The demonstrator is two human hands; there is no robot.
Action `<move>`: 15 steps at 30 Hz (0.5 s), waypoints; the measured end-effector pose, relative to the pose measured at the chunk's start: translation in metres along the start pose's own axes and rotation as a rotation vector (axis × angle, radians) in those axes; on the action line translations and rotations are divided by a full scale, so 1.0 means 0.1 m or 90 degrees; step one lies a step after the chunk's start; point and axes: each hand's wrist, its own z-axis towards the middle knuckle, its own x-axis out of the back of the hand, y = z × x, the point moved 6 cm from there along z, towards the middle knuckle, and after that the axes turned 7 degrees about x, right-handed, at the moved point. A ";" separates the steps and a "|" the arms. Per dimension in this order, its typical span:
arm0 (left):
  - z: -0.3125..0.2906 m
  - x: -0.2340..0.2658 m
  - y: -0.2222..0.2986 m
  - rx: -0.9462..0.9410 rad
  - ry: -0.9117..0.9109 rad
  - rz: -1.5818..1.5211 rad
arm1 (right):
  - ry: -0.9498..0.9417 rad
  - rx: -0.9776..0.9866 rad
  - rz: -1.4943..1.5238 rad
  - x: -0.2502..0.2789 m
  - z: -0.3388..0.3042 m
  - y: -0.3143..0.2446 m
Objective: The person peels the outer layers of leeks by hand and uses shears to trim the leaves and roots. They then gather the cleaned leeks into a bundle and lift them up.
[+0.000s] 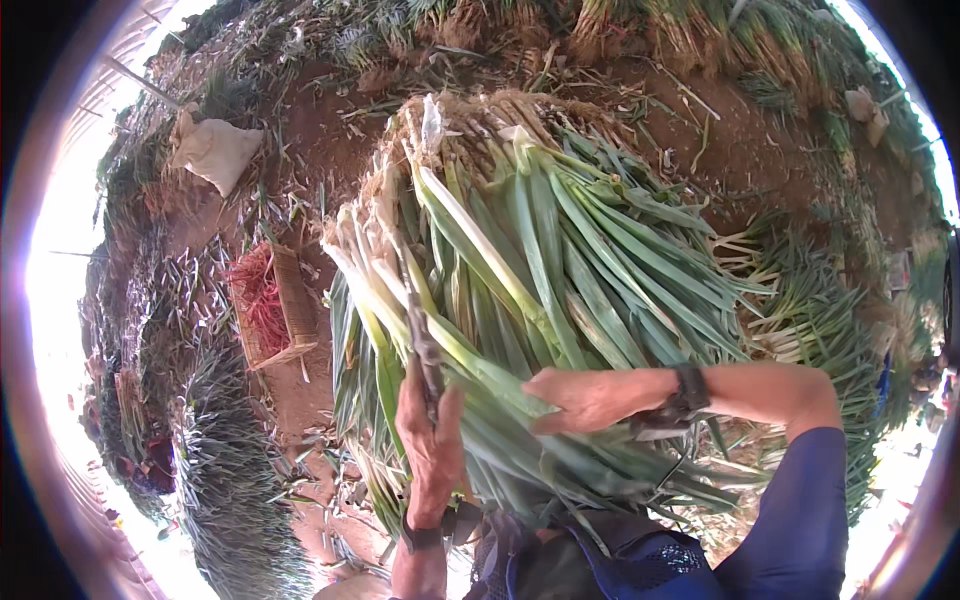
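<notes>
A big heap of long green onions [600, 260] lies in front of me, with pale shanks and brown roots at its far and left edges and leaves fanned toward me and to the right. My left hand [430, 430] is closed around a narrow dark tool [421, 335] that points away from me over the onions; its exact kind is unclear. Closer to my body, my right hand [590, 397] grips green onion leaves [510, 390], thumb and fingers wrapped over them. Some leaves below that hand are blurred.
A tan basket [288, 300] holding red ties [258, 300] stands left of the heap. A pale sack [218, 152] lies at the far left. More onions [235, 480] cover the ground at left, and others [815, 300] lie at right. Brown soil [330, 120] carries scattered leaf scraps.
</notes>
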 end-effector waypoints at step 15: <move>-0.25 -0.27 -0.08 0.002 -0.150 0.061 | 0.434 -0.413 -0.420 2.59 0.51 1.93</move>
